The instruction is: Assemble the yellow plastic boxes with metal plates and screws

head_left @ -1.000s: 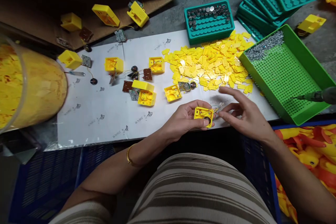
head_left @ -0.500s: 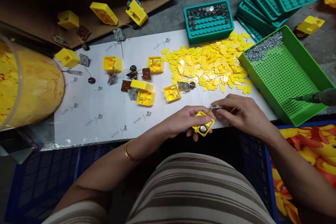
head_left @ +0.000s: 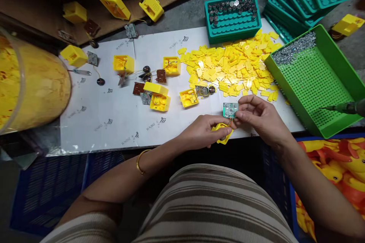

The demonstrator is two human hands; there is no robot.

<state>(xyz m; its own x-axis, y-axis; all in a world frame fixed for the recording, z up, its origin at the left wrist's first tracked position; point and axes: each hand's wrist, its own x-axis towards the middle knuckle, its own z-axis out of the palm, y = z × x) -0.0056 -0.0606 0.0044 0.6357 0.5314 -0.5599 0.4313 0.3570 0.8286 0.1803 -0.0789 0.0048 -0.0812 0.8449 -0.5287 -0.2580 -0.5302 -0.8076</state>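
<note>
From where I stand, both bare hands meet right of centre in the frame, low over the near edge of the white-sheeted surface (head_left: 176, 136). The left hand (head_left: 203, 132) is closed around a small open yellow plastic housing (head_left: 227, 139), thumb across it. The right hand (head_left: 261, 117), to its right, pinches a small green-edged circuit board (head_left: 230, 110) by its right side between thumb and fingers. The board sits just above the housing in the frame, apart from it but joined by thin coloured wires (head_left: 230, 122); it looks too nearly square for me to name a long axis. The right hand is the nearer to the board.

Beyond them, at upper centre-right, spreads a heap of flat yellow plastic pieces (head_left: 228, 66), with a teal ridged plastic tray (head_left: 236, 38) of round metallic parts behind it. A bright green perforated basket (head_left: 327, 87) stands at the right, silver screws (head_left: 296, 48) in its far corner. A big translucent plastic tub (head_left: 49, 91) leans in at the left.
</note>
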